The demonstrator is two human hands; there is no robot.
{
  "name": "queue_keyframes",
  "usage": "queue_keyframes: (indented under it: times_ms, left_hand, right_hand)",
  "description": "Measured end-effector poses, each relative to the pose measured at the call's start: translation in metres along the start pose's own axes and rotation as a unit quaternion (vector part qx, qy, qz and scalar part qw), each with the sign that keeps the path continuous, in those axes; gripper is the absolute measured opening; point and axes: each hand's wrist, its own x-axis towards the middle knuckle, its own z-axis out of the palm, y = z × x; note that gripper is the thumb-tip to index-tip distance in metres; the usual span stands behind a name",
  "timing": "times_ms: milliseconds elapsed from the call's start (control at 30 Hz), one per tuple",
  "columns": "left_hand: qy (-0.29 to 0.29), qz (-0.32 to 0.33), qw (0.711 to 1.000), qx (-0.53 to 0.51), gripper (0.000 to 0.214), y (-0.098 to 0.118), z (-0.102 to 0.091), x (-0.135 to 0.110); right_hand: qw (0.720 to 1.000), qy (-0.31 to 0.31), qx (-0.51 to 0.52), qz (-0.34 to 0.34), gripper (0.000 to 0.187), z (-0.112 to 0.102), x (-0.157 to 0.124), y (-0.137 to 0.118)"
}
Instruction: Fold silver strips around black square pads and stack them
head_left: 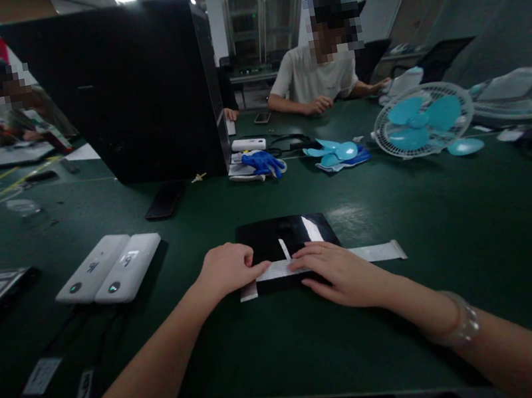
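Note:
A flat black panel point(281, 233) lies on the green table point(398, 205) in front of me. Across its near edge runs a long white ribbon strip point(375, 252) that reaches out to the right. My left hand point(229, 269) is curled, and its fingertips press on the left part of the strip. My right hand point(341, 271) lies flat with its fingers stretched along the strip, pressing it onto the panel. A glass bangle sits on my right wrist.
Two white power banks point(110, 267) lie at the left, a phone point(164, 200) and a black computer case point(138, 91) behind them. Blue gloves point(263, 161), loose blue fan blades point(339, 152) and a blue-bladed fan point(422, 120) lie further back. People sit across the table and at the far left.

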Motion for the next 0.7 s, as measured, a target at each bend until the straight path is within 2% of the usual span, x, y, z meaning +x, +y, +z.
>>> queue_keyframes:
  times_ms: [267, 400, 567, 700]
  left_hand:
    - [0.126, -0.035, 0.986, -0.108, 0.049, -0.0050, 0.0007, 0.0022]
    - [0.130, -0.051, 0.981, -0.133, 0.047, -0.0067, 0.0013, 0.0027]
    - [0.122, -0.043, 0.984, -0.126, 0.045, -0.0042, 0.0028, 0.0023]
    - [0.116, -0.051, 0.985, -0.116, 0.045, -0.0026, 0.0022, 0.0023]
  right_hand:
    - [0.999, 0.005, 0.029, 0.025, 0.031, -0.0015, -0.0014, 0.0013]
    - [1.000, 0.015, 0.019, -0.001, 0.034, 0.0008, -0.0030, 0.0032]
    - [1.000, -0.006, 0.016, -0.013, 0.036, 0.0009, -0.0018, 0.0025]
    - [1.000, 0.000, -0.025, -0.013, 0.039, 0.0021, -0.0014, 0.0070]
